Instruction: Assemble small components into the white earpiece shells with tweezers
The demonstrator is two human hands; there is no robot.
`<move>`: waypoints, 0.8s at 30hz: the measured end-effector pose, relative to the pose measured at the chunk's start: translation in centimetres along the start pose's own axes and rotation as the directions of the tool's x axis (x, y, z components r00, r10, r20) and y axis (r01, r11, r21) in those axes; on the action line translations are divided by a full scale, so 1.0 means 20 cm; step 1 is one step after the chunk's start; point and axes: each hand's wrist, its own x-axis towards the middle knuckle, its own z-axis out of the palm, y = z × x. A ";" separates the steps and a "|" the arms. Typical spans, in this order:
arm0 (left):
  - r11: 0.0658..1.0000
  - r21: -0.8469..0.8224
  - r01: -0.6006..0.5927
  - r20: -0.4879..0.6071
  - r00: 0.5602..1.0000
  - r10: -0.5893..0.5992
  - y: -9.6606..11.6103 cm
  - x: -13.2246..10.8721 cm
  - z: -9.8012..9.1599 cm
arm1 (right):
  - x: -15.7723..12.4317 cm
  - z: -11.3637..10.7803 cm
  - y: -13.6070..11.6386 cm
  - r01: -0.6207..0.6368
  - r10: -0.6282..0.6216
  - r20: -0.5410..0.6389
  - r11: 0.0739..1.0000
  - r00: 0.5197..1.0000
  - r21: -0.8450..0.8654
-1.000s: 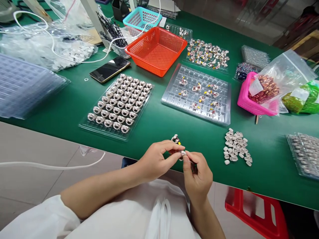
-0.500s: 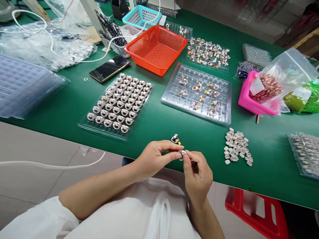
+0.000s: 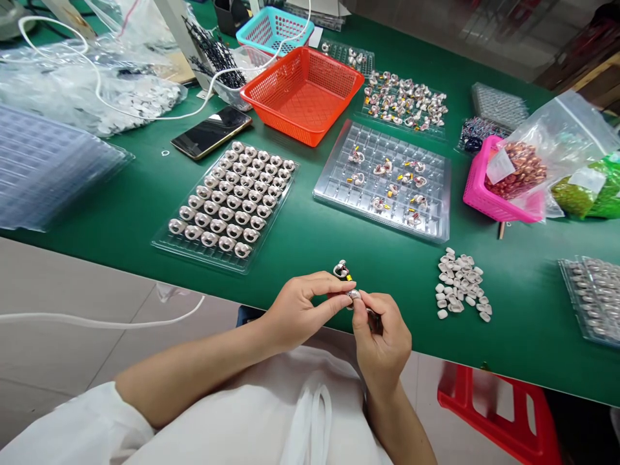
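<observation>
We had both hands on one small silvery part (image 3: 354, 294), raised at the near edge of the table (image 3: 397, 271): our left hand (image 3: 303, 307) pinched it from one side with thumb and forefinger, and our right hand (image 3: 385, 336) gripped it likewise from the other, with a dark item (image 3: 374, 319) in its curled fingers that we could not make out. The part looked smooth and rounded, so we judged a slip the likeliest trouble; uneven pressure from the two thumbs could have shot it over that edge onto the floor (image 3: 58, 361). Squeezing askew might also have marred the shiny face. Just beyond our left fingertips lay a loose ring-like piece (image 3: 341, 269) with a yellow tab (image 3: 349, 278), near enough for a knuckle to nudge it or catch the tab. A wide swing of the right hand could have scattered the pale caps (image 3: 456, 284), heaped toward the table's right side, some of them over the near edge. On the left, the near corner of the clear tray (image 3: 194, 257) sat close to the table's near edge, and a careless elbow there might have tilted it, jumbling its rows of silvery rings (image 3: 225, 243).
</observation>
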 end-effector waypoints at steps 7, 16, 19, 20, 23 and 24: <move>0.997 -0.010 0.082 0.000 0.997 -0.082 0.01 0.00 -0.01 | -0.01 0.01 -0.01 -0.102 0.101 0.026 0.992 0.995 0.073; 0.975 -0.126 0.184 -0.018 0.982 -0.187 0.02 0.00 0.02 | -0.02 0.01 0.01 0.005 -0.006 0.011 0.997 1.000 0.074; 0.989 -0.078 0.126 -0.056 0.990 -0.130 0.01 0.00 0.03 | -0.02 0.01 0.02 0.108 -0.109 0.017 0.994 0.994 0.015; 0.994 -0.056 0.099 -0.067 0.992 -0.103 0.01 0.00 0.03 | -0.01 0.01 0.02 0.126 -0.126 0.022 0.992 0.992 0.000; 0.999 -0.018 0.027 -0.063 0.998 -0.028 0.01 0.00 0.02 | 0.00 0.00 0.01 0.128 -0.128 0.008 0.991 0.992 -0.026; 1.000 -0.017 0.007 -0.051 0.999 -0.008 0.01 0.00 0.02 | 0.00 0.00 0.01 0.118 -0.119 -0.005 0.993 0.993 -0.028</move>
